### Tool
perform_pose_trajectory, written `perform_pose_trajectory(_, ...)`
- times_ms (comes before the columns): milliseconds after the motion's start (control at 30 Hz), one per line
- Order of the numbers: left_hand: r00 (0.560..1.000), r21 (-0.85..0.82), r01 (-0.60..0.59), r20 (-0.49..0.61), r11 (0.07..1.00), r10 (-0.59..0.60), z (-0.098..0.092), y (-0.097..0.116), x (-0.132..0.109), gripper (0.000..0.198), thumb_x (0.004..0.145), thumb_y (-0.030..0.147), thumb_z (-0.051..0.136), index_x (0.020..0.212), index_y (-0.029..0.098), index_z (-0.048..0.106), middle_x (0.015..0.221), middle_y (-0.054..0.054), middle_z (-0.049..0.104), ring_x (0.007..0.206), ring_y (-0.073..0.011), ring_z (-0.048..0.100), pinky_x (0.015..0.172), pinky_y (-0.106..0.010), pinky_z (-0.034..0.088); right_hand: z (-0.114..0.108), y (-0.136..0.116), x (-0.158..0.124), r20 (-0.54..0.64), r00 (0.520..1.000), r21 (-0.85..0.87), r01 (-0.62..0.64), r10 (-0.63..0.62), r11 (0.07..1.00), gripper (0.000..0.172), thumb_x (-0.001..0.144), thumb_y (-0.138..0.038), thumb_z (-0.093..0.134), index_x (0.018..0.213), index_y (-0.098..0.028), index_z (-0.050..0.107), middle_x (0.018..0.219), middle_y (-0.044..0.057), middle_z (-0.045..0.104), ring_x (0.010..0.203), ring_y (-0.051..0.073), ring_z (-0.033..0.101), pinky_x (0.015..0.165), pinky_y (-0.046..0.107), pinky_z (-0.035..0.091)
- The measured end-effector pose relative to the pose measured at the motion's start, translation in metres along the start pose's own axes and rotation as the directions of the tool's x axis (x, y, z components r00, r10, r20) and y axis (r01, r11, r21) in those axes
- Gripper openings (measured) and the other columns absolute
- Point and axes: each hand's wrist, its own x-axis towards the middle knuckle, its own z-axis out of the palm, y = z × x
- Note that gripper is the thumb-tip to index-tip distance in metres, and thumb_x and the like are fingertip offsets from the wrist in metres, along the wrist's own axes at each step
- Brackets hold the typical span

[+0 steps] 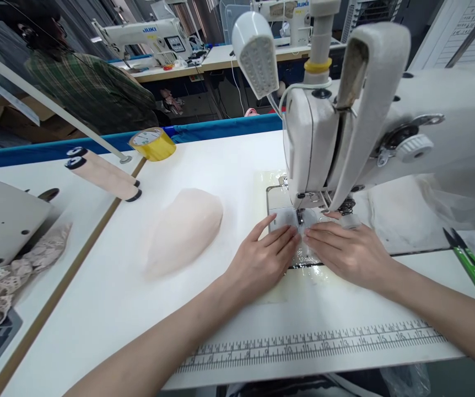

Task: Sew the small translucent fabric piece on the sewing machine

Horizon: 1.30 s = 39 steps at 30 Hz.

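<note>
My left hand [262, 259] lies flat on the sewing table with fingers stretched out, its tips pressing a small sheer white piece of fabric [303, 231] just below the needle [299, 216]. My right hand [347, 251] mirrors it from the right, fingers flat on the same piece. The fingertips of both hands nearly meet at the presser foot. The white sewing machine [386, 127] rises directly behind them. The fabric is thin and partly hidden under my fingers.
A pale pink stack of cut pieces [183, 229] lies to the left. Further back sit yellow tape [152, 143] and two cream rolls [105, 173]. Green thread snips [473, 264] lie at right, lace trim [14, 275] at far left. A printed ruler [312, 342] runs along the front edge. Another person [84, 82] sits behind.
</note>
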Motion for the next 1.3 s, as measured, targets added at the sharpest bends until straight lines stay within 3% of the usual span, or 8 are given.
perform_pose_trajectory(433, 0.999, 0.005, 0.05, 0.0, 0.999, -0.05, -0.008, 0.017, -0.004, 0.028, 0.092, 0.024, 0.051, 0.113, 0.01, 0.062, 0.113, -0.011, 0.068, 0.107, -0.0205, 0.064, 0.105, -0.047, 0.041, -0.005, -0.005, 0.001, 0.002, 1.0, -0.04, -0.027, 0.027, 0.999, 0.017, 0.086, -0.011, 0.056, 0.091, -0.016, 0.072, 0.097, 0.005, 0.073, 0.082, 0.017, 0.067, 0.085, 0.038, 0.05)
perform_pose_trajectory(700, 0.995, -0.019, 0.103, 0.0, 0.995, -0.103, -0.003, 0.008, -0.002, 0.031, 0.092, 0.029, 0.051, 0.115, 0.011, 0.061, 0.116, -0.012, 0.066, 0.11, -0.0227, 0.062, 0.104, -0.049, 0.042, -0.004, -0.003, 0.005, 0.032, 0.997, -0.08, -0.064, 0.067, 0.995, 0.017, 0.088, -0.015, 0.054, 0.093, -0.016, 0.07, 0.096, 0.004, 0.073, 0.08, 0.018, 0.065, 0.083, 0.038, 0.05)
perform_pose_trajectory(1033, 0.988, -0.054, 0.155, 0.024, 0.986, -0.154, 0.005, -0.006, 0.006, 0.035, 0.093, 0.033, 0.049, 0.117, 0.011, 0.061, 0.12, -0.011, 0.064, 0.114, -0.0231, 0.059, 0.109, -0.05, 0.036, 0.002, 0.002, 0.004, 0.081, 0.988, -0.148, -0.116, 0.129, 0.982, 0.025, 0.091, -0.024, 0.053, 0.108, -0.012, 0.066, 0.095, 0.008, 0.073, 0.092, 0.022, 0.064, 0.095, 0.043, 0.04)
perform_pose_trajectory(1300, 0.971, -0.024, 0.233, 0.058, 0.972, -0.231, 0.01, -0.012, 0.007, 0.039, 0.094, 0.037, 0.046, 0.122, 0.012, 0.057, 0.126, -0.009, 0.061, 0.121, -0.0269, 0.053, 0.107, -0.05, 0.035, -0.008, 0.003, 0.004, 0.089, 0.992, -0.097, -0.085, 0.093, 0.992, 0.021, 0.093, -0.024, 0.051, 0.104, -0.016, 0.067, 0.099, 0.005, 0.073, 0.088, 0.019, 0.064, 0.094, 0.04, 0.041)
